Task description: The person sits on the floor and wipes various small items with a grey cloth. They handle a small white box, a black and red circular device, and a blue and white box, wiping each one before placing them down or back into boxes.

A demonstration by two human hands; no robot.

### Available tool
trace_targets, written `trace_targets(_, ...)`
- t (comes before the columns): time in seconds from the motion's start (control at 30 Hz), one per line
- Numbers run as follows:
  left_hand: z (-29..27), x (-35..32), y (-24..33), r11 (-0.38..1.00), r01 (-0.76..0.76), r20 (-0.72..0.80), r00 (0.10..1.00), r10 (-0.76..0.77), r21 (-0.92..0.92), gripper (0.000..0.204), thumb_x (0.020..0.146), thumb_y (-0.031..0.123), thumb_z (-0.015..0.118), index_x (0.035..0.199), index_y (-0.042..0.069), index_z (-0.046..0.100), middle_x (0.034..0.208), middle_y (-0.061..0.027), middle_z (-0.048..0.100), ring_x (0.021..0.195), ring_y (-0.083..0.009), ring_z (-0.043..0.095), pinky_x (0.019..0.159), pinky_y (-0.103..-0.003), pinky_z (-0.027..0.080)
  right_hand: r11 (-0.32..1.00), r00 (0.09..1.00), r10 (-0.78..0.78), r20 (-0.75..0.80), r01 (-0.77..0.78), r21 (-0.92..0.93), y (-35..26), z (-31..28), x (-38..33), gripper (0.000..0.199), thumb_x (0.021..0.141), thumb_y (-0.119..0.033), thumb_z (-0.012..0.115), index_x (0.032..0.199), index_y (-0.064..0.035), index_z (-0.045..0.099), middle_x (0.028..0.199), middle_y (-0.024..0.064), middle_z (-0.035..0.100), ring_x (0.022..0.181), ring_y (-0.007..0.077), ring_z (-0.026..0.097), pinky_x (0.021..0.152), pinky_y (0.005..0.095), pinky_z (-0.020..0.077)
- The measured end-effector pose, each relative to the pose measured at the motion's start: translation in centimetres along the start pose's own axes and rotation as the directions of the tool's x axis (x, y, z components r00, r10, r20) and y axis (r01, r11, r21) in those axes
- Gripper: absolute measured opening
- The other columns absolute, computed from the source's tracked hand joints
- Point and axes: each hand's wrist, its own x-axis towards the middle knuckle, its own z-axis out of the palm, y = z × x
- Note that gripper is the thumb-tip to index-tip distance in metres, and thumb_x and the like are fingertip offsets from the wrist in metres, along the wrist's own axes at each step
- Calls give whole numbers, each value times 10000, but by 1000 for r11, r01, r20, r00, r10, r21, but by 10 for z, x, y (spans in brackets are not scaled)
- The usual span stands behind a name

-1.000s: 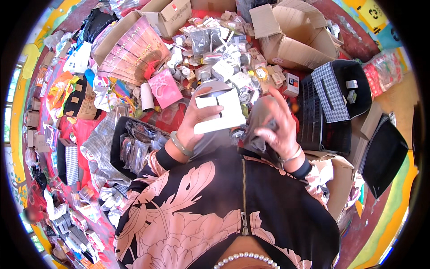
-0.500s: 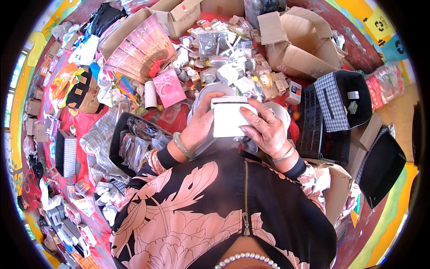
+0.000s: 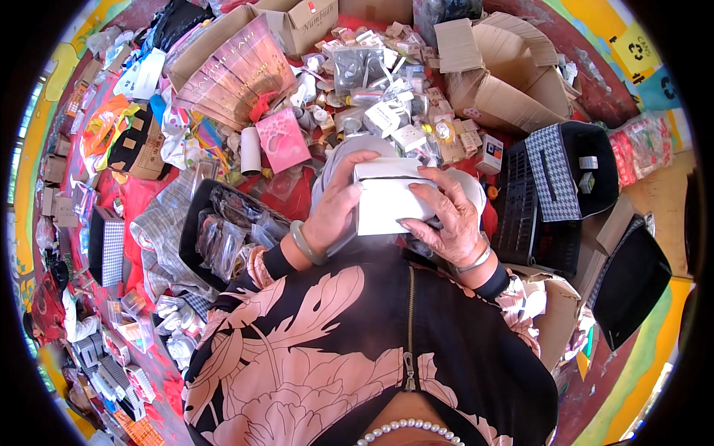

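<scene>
A small white cardboard box (image 3: 388, 208) is held between both hands in front of my chest. My left hand (image 3: 338, 204) grips its left side, the fingers running up along the edge. My right hand (image 3: 448, 215) has its fingers over the right part of the top and the thumb near the lower right corner. A dark slit runs across the box near its far edge, below a narrow white flap. What is inside cannot be seen. Just beyond the box lies a heap of small packets and little boxes (image 3: 383, 119).
At my left stands a black bin (image 3: 195, 249) of plastic-wrapped items. To the right are a black plastic crate (image 3: 517, 215) and a houndstooth fabric bin (image 3: 554, 171). Open cardboard boxes (image 3: 491, 93) stand at the back. A pink bag (image 3: 282, 141) and a large folding fan (image 3: 242, 82) lie left of the heap.
The box has tilted, so more of its far flap shows, and it sits slightly lower in view. Both hands keep hold of it, with the right fingers shifted a little.
</scene>
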Motion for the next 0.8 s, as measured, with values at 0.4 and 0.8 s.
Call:
trace_targets(0.4, -9, -4, -4, 955, -52, -118, 989, 90, 291, 369, 790, 131, 646, 1123, 37, 517, 1136, -59, 495, 1084, -155, 459, 939, -287, 360, 996, 994, 86, 62, -86, -5, -2, 5, -7, 605, 712, -266, 786, 1236, -67, 559, 1248, 160, 513, 938, 291, 620, 796, 356, 528)
trace_targets(0.8, -6, -6, 5, 819, -270, 24, 954, 300, 506, 379, 766, 152, 605, 1117, 27, 534, 1174, -145, 493, 1104, -225, 481, 956, -344, 361, 561, 828, 432, 358, -558, 611, 17, 7, -10, 999, 712, -445, 771, 1419, 46, 263, 1236, 170, 532, 1028, 218, 564, 905, 327, 446)
